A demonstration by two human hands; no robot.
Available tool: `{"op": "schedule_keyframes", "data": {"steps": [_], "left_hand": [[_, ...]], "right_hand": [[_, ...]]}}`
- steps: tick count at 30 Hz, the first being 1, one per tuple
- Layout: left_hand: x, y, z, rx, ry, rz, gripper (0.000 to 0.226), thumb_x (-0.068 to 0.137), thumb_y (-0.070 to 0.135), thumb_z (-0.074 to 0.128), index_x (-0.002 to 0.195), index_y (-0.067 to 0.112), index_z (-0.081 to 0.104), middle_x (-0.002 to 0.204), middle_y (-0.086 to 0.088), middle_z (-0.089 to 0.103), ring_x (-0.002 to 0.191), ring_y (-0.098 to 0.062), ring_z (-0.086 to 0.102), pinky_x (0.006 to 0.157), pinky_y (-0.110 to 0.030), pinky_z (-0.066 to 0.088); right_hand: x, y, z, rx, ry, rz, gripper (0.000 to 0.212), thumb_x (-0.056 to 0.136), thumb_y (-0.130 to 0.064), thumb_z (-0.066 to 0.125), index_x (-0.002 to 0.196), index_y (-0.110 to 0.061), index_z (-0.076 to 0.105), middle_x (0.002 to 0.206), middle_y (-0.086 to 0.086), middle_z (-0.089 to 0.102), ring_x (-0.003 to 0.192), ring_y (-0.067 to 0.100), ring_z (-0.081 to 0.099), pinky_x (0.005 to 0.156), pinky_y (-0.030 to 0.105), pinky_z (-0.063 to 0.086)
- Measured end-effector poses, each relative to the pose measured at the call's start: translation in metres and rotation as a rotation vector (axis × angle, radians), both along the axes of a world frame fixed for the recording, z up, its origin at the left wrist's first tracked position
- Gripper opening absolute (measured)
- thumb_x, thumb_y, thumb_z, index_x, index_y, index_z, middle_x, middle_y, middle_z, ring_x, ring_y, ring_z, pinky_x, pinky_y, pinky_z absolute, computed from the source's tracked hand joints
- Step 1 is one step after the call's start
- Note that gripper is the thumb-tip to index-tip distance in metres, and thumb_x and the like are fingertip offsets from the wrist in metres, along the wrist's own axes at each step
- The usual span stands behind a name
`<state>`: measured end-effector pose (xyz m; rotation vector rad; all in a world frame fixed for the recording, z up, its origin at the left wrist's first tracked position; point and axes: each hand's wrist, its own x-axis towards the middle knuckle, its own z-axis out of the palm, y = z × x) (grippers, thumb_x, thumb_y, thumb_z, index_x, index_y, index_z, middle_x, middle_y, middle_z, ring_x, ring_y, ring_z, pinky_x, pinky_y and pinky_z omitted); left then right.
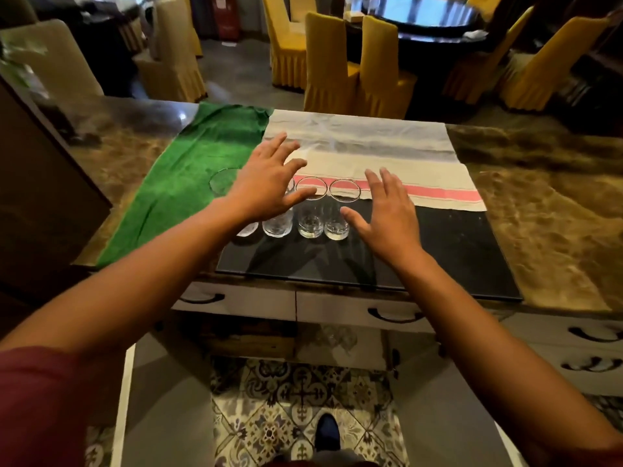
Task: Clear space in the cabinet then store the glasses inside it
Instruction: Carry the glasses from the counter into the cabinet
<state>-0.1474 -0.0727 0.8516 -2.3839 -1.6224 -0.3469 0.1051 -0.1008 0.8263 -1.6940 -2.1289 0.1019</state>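
Note:
Several clear drinking glasses (310,210) stand upright in a row on a black glass slab (421,257) on the marble counter. My left hand (269,183) hovers over the left end of the row, fingers spread, and hides part of two glasses. My right hand (387,214) is spread just right of the rightmost glass (338,210), thumb close to it without gripping. Below the counter the cabinet (337,342) stands open, its two white doors (168,399) swung out. Glassware shows dimly on its shelf.
A green towel (175,183) and a white cloth with a pink stripe (404,170) lie on the marble counter (546,210). Drawers with dark handles (394,315) sit under the counter edge. Yellow-covered chairs (337,62) and a round table stand beyond. My shoe (327,433) rests on patterned tiles.

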Motion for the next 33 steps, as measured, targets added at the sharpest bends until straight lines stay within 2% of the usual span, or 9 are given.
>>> {"op": "schedule_keyframes", "data": {"steps": [8, 15, 23, 27, 33], "left_hand": [[0.009, 0.013, -0.017, -0.08, 0.04, -0.017, 0.096, 0.079, 0.089, 0.03, 0.138, 0.019, 0.058, 0.154, -0.01, 0.044, 0.152, -0.033, 0.023, 0.121, -0.054, 0.025], [0.009, 0.018, -0.022, -0.064, 0.014, -0.01, 0.088, 0.078, 0.088, 0.042, 0.128, 0.017, 0.06, 0.141, -0.011, 0.053, 0.151, -0.034, 0.027, 0.119, -0.055, 0.028], [0.01, 0.017, -0.023, -0.073, -0.01, -0.002, 0.092, 0.078, 0.088, 0.038, 0.129, 0.015, 0.061, 0.14, -0.01, 0.054, 0.15, -0.033, 0.028, 0.12, -0.053, 0.028], [0.013, 0.016, -0.023, -0.084, -0.031, 0.021, 0.091, 0.078, 0.087, 0.038, 0.126, 0.014, 0.062, 0.137, -0.009, 0.055, 0.149, -0.032, 0.03, 0.121, -0.05, 0.028], [0.015, 0.012, -0.023, -0.083, -0.053, 0.039, 0.086, 0.079, 0.083, 0.044, 0.126, 0.014, 0.063, 0.135, -0.008, 0.057, 0.147, -0.031, 0.033, 0.12, -0.047, 0.028]], "right_hand": [[-0.001, 0.036, -0.016, -0.071, 0.022, 0.075, 0.094, 0.084, -0.068, 0.062, 0.157, -0.024, 0.022, 0.164, 0.007, 0.025, 0.152, 0.027, 0.02, 0.123, 0.047, 0.024], [-0.004, 0.043, -0.02, -0.051, 0.042, 0.133, 0.079, 0.083, -0.063, 0.067, 0.148, -0.028, 0.039, 0.163, 0.005, 0.027, 0.15, 0.027, 0.024, 0.12, 0.049, 0.03], [-0.005, 0.044, -0.023, -0.059, 0.078, 0.132, 0.078, 0.083, -0.062, 0.068, 0.146, -0.024, 0.041, 0.159, 0.004, 0.033, 0.146, 0.025, 0.03, 0.117, 0.046, 0.034], [-0.004, 0.044, -0.02, -0.057, 0.126, 0.144, 0.074, 0.081, -0.06, 0.071, 0.14, -0.021, 0.049, 0.151, 0.0, 0.044, 0.14, 0.023, 0.038, 0.112, 0.044, 0.039], [-0.009, 0.04, -0.018, -0.081, 0.189, 0.105, 0.073, 0.08, -0.061, 0.072, 0.134, -0.016, 0.049, 0.134, 0.001, 0.052, 0.125, 0.02, 0.049, 0.101, 0.04, 0.047]]}}
